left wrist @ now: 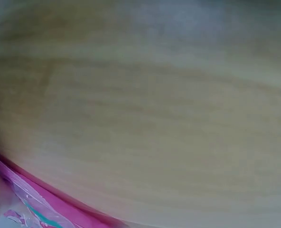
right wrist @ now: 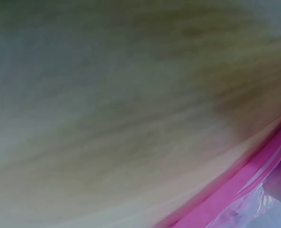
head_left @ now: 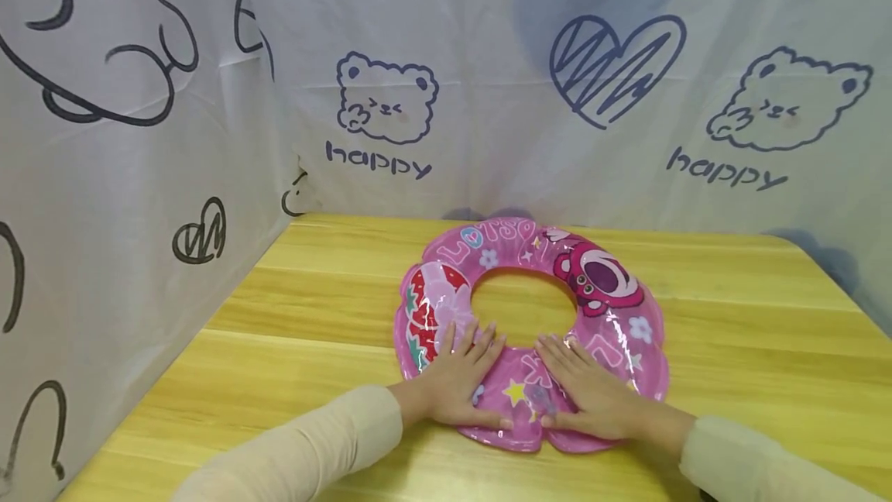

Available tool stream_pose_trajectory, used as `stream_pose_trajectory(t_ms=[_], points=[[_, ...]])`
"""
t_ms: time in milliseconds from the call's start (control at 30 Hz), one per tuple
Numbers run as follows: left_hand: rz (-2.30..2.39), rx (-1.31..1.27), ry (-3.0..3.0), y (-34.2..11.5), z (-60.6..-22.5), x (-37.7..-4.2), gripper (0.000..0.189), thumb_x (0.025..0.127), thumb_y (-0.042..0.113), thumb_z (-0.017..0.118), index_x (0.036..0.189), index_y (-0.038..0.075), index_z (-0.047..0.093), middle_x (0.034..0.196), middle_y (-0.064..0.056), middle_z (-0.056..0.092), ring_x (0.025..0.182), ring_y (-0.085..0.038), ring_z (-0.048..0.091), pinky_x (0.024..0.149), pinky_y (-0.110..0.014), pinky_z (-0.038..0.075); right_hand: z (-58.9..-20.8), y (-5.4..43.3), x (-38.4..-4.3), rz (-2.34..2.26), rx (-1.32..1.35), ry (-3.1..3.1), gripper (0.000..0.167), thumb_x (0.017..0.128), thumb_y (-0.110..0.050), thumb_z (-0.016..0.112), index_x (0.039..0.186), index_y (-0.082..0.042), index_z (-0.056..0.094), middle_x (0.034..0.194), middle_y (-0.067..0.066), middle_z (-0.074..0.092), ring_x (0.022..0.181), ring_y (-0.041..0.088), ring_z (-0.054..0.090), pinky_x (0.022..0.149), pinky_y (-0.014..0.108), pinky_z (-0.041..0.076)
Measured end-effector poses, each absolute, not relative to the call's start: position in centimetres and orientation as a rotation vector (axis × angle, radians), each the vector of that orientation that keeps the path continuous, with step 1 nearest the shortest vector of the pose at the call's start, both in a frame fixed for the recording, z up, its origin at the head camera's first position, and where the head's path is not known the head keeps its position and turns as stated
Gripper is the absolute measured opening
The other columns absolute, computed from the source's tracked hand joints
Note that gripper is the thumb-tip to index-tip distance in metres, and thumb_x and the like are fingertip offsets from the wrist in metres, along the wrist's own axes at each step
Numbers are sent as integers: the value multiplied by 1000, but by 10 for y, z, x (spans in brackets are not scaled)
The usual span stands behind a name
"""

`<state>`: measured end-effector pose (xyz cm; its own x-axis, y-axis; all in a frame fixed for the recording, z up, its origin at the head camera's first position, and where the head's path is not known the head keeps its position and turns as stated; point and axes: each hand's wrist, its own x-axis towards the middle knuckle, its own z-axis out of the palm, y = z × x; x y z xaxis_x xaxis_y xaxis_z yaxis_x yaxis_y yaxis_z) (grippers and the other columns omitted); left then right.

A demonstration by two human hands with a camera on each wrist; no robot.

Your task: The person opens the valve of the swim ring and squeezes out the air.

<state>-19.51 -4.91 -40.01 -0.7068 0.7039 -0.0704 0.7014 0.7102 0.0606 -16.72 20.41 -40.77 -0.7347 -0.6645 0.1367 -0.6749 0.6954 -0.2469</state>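
Observation:
A pink inflatable swim ring printed with a bear, strawberries, flowers and stars lies flat on the wooden table. On the left part of its near side rests my left hand, fingers spread and pointing away from me. My right hand lies on the right part of the near side, its fingers straight and angled to the inner hole. Both thumbs point toward each other near the front rim. In the left wrist view the ring's pink edge fills the bottom left corner; the right wrist view has its edge at bottom right.
The yellow wood-grain table extends to both sides of the ring. White cloth with drawn bears, hearts and lettering hangs behind the table, and more cloth hangs along the left side.

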Motion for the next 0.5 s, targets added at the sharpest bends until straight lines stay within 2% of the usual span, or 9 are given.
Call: stream_pose_trajectory(t_ms=[200,500], points=[[-7,1146,2815,-48,-405,-197,106,75,78,43,150,13,7,157,-12,0,143,-38,-2,112,-60,-5,-405,201,-167,443,1140,-2859,87,87,-54,52,144,5,22,151,25,21,138,42,22,109,12,-19],[-74,1142,2814,-46,-402,-196,102,75,79,41,150,16,12,157,-12,3,143,-39,1,112,-61,-3,-404,198,-167,384,1149,-2869,84,88,-55,49,143,5,26,150,24,24,137,43,24,108,13,-21]])
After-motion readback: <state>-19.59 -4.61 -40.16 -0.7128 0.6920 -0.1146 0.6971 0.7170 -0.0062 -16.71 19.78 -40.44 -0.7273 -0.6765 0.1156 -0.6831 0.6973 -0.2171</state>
